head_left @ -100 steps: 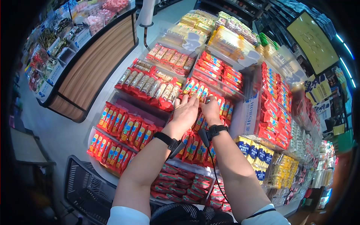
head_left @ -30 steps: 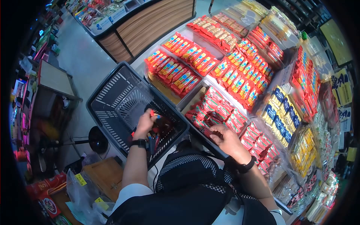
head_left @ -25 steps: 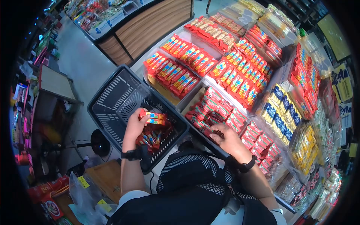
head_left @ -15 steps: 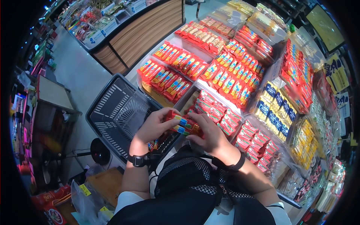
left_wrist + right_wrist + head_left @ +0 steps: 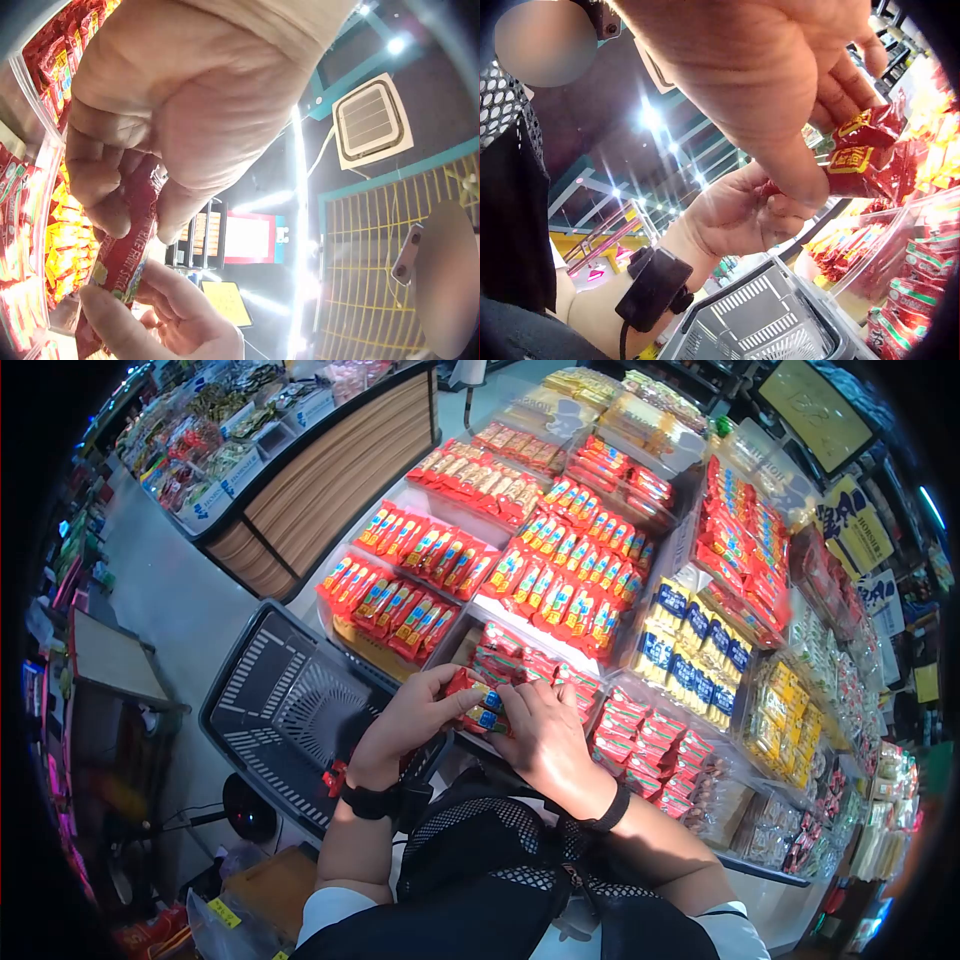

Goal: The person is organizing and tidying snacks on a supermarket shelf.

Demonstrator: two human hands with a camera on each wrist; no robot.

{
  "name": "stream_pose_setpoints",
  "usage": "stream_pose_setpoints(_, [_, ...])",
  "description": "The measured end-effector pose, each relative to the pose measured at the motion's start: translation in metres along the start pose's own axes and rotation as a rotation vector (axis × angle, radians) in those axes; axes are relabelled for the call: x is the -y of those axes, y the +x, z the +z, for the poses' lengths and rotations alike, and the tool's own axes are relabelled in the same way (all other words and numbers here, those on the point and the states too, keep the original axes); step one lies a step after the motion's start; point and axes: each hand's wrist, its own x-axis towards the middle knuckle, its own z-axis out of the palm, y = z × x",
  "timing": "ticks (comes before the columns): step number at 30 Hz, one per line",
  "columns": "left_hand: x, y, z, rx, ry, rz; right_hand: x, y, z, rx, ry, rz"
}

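Two red-wrapped snack sticks with blue and yellow print lie side by side between my hands, in front of the bins. My left hand grips their left ends, thumb on top. My right hand holds the other ends, its fingers hiding part of the wrappers. "Rice fruit stick" lettering shows on a wrapper in the left wrist view. Yellow characters mark the red wrapper ends in the right wrist view. A dark shopping basket stands left of my hands, with a bit of red wrapper visible beside my left wrist.
Clear-walled bins hold similar red snack sticks, red-and-green packets and blue-and-yellow packets. A wood-panelled counter stands beyond the aisle. A fan-like black disc is below the basket.
My left hand has come up out of the basket with the snack sticks and moved right. My right hand has left the bin edge and now holds them too. The head view has shifted.
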Motion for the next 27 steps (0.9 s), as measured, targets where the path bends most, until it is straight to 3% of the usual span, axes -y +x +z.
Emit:
stream_pose_setpoints(13, [0.010,0.076,-0.007,-0.138,-0.410,0.103,-0.063,0.080,-0.012,0.027,-0.018,0.161])
stream_pose_setpoints(15, [0.012,0.090,-0.011,-0.098,-0.419,0.106,-0.095,0.101,-0.012,-0.047,0.090,0.274])
stream_pose_setpoints(19, [0.022,0.115,-0.011,-0.020,-0.445,0.114,-0.182,0.152,-0.018,-0.068,0.224,0.755])
stream_pose_setpoints(21, [0.025,0.124,-0.010,-0.011,-0.401,0.108,-0.246,0.166,0.000,-0.205,0.179,0.875])
stream_pose_setpoints(22, [0.020,0.124,-0.010,0.005,-0.374,0.080,-0.274,0.175,0.001,-0.096,0.343,0.999])
stream_pose_setpoints(23, [0.013,0.123,-0.009,0.005,-0.375,0.065,-0.291,0.183,0.007,-0.127,0.428,1.069])
stream_pose_setpoints(27, [0.013,0.122,-0.022,-0.028,-0.390,-0.025,-0.324,0.204,0.018,-0.183,0.184,1.188])
